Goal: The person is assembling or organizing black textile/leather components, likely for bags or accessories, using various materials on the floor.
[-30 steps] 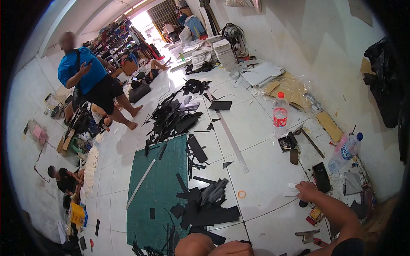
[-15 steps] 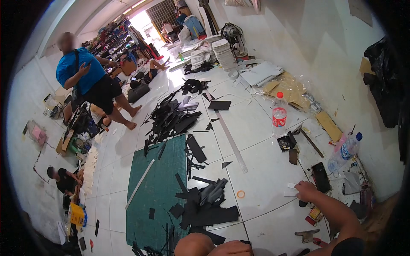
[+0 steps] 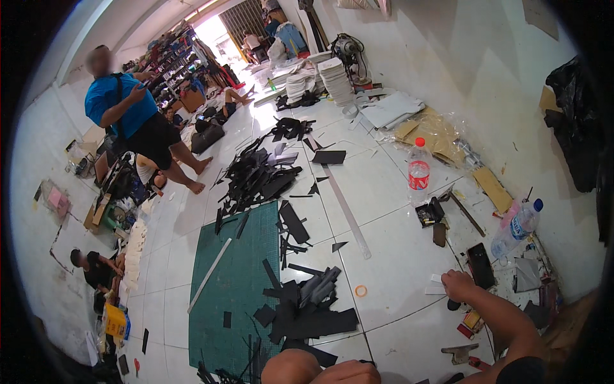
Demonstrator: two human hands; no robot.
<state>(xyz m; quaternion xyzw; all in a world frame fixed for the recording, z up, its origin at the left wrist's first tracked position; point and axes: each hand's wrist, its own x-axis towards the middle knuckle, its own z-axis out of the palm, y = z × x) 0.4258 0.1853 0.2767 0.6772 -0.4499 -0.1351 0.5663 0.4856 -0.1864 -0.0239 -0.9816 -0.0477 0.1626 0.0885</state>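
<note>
Nearby: two bottles [image 3: 419, 176], one phone [image 3: 480, 265], right hand [image 3: 459, 285] on floor.

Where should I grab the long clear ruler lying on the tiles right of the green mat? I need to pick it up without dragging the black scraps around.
Take the long clear ruler near its middle, pinching across its narrow width from above. It lies flat and bare on the white tiles there; black scraps crowd its far end, and one small piece sits beside its near end. It looks thin, so lifting one long edge first probably helps.

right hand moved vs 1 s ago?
No, barely if at all. The right hand rests on the floor beside the black phone, at the same spot relative to it as before.
</note>
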